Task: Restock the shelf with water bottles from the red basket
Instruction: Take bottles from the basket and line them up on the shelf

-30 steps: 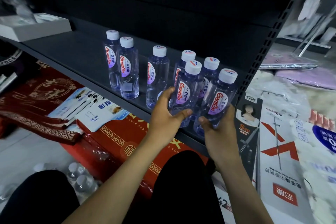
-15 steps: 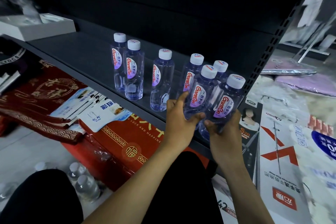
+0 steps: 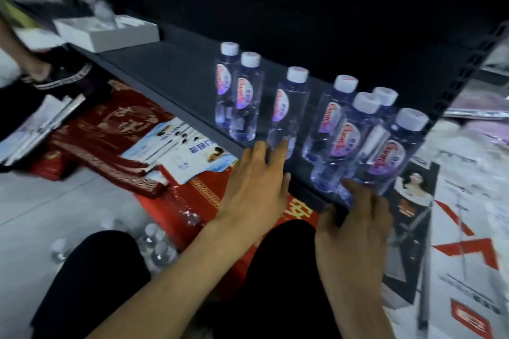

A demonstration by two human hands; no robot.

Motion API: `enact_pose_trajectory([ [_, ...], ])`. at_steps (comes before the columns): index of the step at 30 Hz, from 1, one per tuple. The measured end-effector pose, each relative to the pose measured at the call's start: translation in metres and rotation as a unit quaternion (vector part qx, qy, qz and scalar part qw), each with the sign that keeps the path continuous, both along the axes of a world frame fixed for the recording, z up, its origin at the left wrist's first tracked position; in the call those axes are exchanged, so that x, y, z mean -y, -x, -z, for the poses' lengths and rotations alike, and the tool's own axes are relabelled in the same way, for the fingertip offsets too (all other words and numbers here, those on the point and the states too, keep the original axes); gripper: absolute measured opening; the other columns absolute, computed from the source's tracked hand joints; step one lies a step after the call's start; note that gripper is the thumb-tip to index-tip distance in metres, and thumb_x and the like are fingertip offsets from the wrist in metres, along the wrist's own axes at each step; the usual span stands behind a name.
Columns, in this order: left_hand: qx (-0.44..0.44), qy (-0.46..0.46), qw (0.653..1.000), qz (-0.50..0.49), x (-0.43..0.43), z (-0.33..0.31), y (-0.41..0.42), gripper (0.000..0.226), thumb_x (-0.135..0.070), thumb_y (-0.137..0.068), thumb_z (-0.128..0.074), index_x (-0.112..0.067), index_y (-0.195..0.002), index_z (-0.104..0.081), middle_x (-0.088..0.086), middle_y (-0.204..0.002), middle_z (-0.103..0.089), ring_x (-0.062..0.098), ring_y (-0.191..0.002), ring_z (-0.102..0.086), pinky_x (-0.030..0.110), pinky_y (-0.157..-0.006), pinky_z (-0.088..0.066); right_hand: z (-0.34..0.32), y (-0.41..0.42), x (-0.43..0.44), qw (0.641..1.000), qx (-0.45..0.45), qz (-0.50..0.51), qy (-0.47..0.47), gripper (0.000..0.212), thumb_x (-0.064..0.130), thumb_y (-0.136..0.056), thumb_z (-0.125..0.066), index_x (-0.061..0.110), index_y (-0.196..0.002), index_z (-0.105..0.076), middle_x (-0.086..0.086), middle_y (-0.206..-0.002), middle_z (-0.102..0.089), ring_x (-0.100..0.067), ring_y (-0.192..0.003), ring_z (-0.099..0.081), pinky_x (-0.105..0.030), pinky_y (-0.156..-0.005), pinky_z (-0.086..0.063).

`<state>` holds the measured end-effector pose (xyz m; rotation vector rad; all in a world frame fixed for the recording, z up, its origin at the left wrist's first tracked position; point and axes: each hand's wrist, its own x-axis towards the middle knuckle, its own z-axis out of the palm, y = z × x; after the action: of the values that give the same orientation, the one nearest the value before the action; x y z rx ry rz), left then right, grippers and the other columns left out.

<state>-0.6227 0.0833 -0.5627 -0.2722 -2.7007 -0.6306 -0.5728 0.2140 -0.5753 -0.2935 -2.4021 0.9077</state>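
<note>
Several clear water bottles with white caps and pink-red labels stand upright on the dark shelf (image 3: 170,74). The two nearest ones, a front-left bottle (image 3: 341,143) and a front-right bottle (image 3: 385,151), stand close to the shelf's front edge. My left hand (image 3: 256,187) hovers with spread fingers at the edge, its fingertips near the base of a middle bottle (image 3: 289,107), holding nothing. My right hand (image 3: 355,231) lies with fingers apart at the edge, its fingertips by the base of the front-right bottle. More bottles (image 3: 157,248) lie low on the floor at the left. No red basket is visible.
A white flat box (image 3: 110,33) sits at the shelf's far left. Red gift boxes (image 3: 198,201) and blue-white packets (image 3: 190,151) fill the space under the shelf. A perforated upright (image 3: 462,71) bounds the shelf on the right, with printed packages (image 3: 468,228) beyond it. Another person's arm (image 3: 19,47) shows at far left.
Both hands have let go of the two front bottles, which now stand on the shelf. The hands have drawn back to the shelf edge with fingers spread.
</note>
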Motion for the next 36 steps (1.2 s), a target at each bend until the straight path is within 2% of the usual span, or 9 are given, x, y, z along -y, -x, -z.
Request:
enact_pose_trajectory([
  [4, 0.009, 0.139, 0.985, -0.098, 0.064, 0.005, -0.022, 0.065, -0.028, -0.094, -0.05, -0.022, -0.152, -0.021, 0.012, -0.14, -0.038, 0.034, -0.133, -0.032, 0.044, -0.109, -0.031, 0.006, 0.009, 0.059, 0.984, 0.032, -0.146, -0.095, 0.054, 0.004, -0.08, -0.06, 0.016, -0.132, -0.053, -0.009, -0.13, -0.051, -0.03, -0.123, -0.045, -0.038, -0.104, -0.034],
  [7, 0.025, 0.185, 0.966, -0.177, 0.122, 0.01, -0.051, 0.068, -0.03, -0.091, -0.055, -0.021, -0.15, -0.024, 0.014, -0.139, -0.039, 0.037, -0.139, -0.028, 0.047, -0.113, -0.027, 0.006, 0.014, 0.107, 0.954, 0.056, -0.251, -0.154, 0.057, 0.008, -0.081, -0.062, 0.016, -0.136, -0.051, -0.01, -0.132, -0.05, -0.031, -0.123, -0.047, -0.043, -0.106, -0.037],
  [9, 0.035, 0.198, 0.95, -0.238, 0.166, 0.013, -0.08, 0.065, -0.03, -0.088, -0.061, -0.018, -0.147, -0.035, 0.016, -0.134, -0.046, 0.04, -0.135, -0.036, 0.049, -0.109, -0.033, 0.004, 0.013, 0.142, 0.927, 0.071, -0.316, -0.19, 0.056, 0.013, -0.084, -0.061, 0.018, -0.138, -0.049, -0.008, -0.135, -0.046, -0.031, -0.126, -0.045, -0.043, -0.105, -0.036],
  [13, 0.054, 0.182, 0.909, -0.371, 0.249, 0.024, -0.16, 0.059, -0.028, -0.084, -0.067, -0.013, -0.138, -0.049, 0.016, -0.124, -0.057, 0.041, -0.126, -0.047, 0.05, -0.099, -0.044, 0.001, -0.003, 0.222, 0.862, 0.05, -0.443, -0.243, 0.049, 0.018, -0.085, -0.055, 0.02, -0.134, -0.049, -0.008, -0.134, -0.045, -0.03, -0.124, -0.044, -0.039, -0.101, -0.04],
  [17, 0.105, 0.184, 0.85, -0.481, 0.307, 0.033, -0.253, 0.051, -0.03, -0.084, -0.048, -0.013, -0.133, -0.051, 0.012, -0.119, -0.058, 0.037, -0.114, -0.052, 0.048, -0.091, -0.048, 0.002, -0.042, 0.311, 0.78, 0.027, -0.575, -0.243, 0.049, 0.013, -0.09, -0.05, 0.018, -0.139, -0.046, -0.009, -0.14, -0.04, -0.03, -0.128, -0.041, -0.04, -0.1, -0.042],
  [20, 0.147, 0.175, 0.801, -0.553, 0.333, 0.047, -0.323, 0.055, -0.026, -0.081, -0.062, -0.012, -0.133, -0.052, 0.015, -0.115, -0.059, 0.04, -0.105, -0.055, 0.048, -0.085, -0.05, 0.004, -0.09, 0.368, 0.71, 0.01, -0.661, -0.243, 0.05, 0.013, -0.093, -0.049, 0.02, -0.142, -0.041, -0.006, -0.144, -0.036, -0.027, -0.132, -0.037, -0.038, -0.099, -0.041],
  [25, 0.24, 0.085, 0.703, -0.664, 0.355, 0.084, -0.436, 0.056, -0.034, -0.086, -0.055, -0.016, -0.139, -0.044, 0.014, -0.119, -0.058, 0.038, -0.109, -0.055, 0.048, -0.089, -0.049, 0.013, -0.177, 0.443, 0.582, 0.024, -0.769, -0.265, 0.041, 0.017, -0.092, -0.051, 0.018, -0.133, -0.047, -0.008, -0.136, -0.041, -0.029, -0.126, -0.042, -0.042, -0.097, -0.042],
  [30, 0.305, -0.11, 0.593, -0.737, 0.354, 0.125, -0.509, 0.059, -0.033, -0.095, -0.051, -0.019, -0.148, -0.03, 0.015, -0.138, -0.046, 0.034, -0.121, -0.048, 0.045, -0.096, -0.047, 0.034, -0.254, 0.507, 0.487, 0.039, -0.795, -0.361, 0.042, 0.012, -0.091, -0.049, 0.01, -0.133, -0.047, -0.017, -0.136, -0.042, -0.036, -0.123, -0.043, -0.045, -0.096, -0.042],
  [36, 0.293, -0.345, 0.511, -0.731, 0.356, 0.189, -0.54, 0.042, -0.029, -0.095, -0.055, -0.011, -0.132, -0.049, 0.015, -0.129, -0.06, 0.033, -0.113, -0.059, 0.035, -0.092, -0.049, 0.102, -0.344, 0.545, 0.382, 0.141, -0.803, -0.436, 0.039, 0.011, -0.089, -0.05, 0.008, -0.127, -0.056, -0.017, -0.131, -0.051, -0.036, -0.12, -0.053, -0.042, -0.095, -0.047],
])
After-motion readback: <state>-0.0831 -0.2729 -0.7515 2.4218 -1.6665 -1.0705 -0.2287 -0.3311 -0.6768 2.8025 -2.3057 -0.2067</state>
